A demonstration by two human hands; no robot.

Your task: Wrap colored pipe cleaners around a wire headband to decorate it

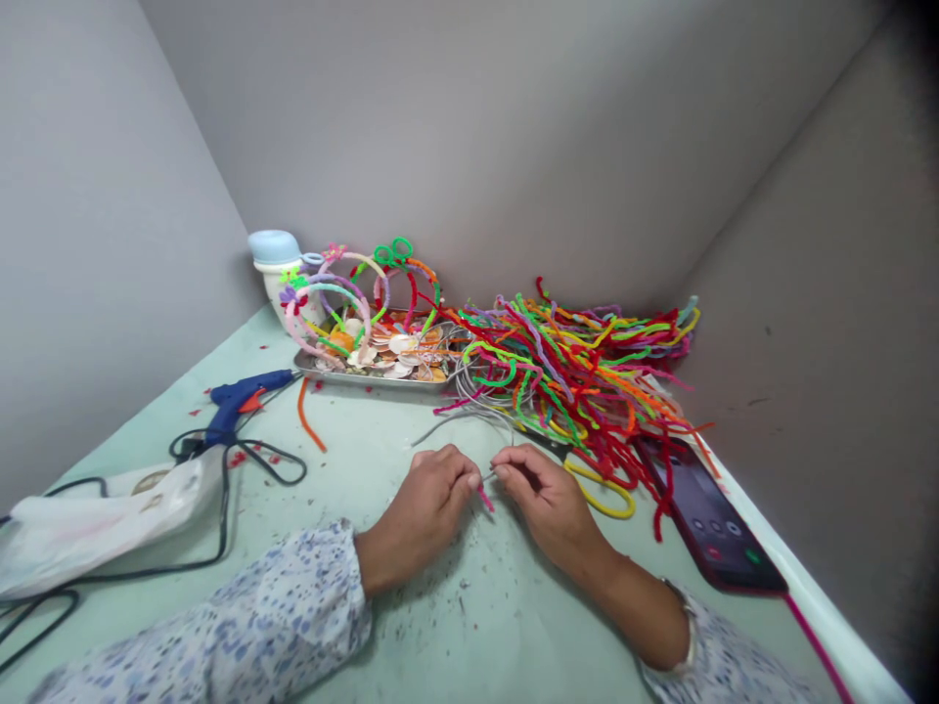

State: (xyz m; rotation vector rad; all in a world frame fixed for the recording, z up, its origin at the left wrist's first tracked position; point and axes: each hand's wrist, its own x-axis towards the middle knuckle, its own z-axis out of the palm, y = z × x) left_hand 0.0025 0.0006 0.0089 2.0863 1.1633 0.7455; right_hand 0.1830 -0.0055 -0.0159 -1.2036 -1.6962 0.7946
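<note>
A blue hot-glue gun (pixel 239 399) lies at the left of the pale green tabletop (pixel 367 606). At the middle, the left hand (pixel 425 508) and right hand (pixel 547 504) each pinch a short pink fuzzy pipe cleaner (pixel 485 497) between fingertips, low over the tabletop. Right of them lie yellow-handled scissors (pixel 602 489) and a red-cased phone (pixel 708 523).

Blue glue gun (pixel 239 398), phone (pixel 708 523)
</note>
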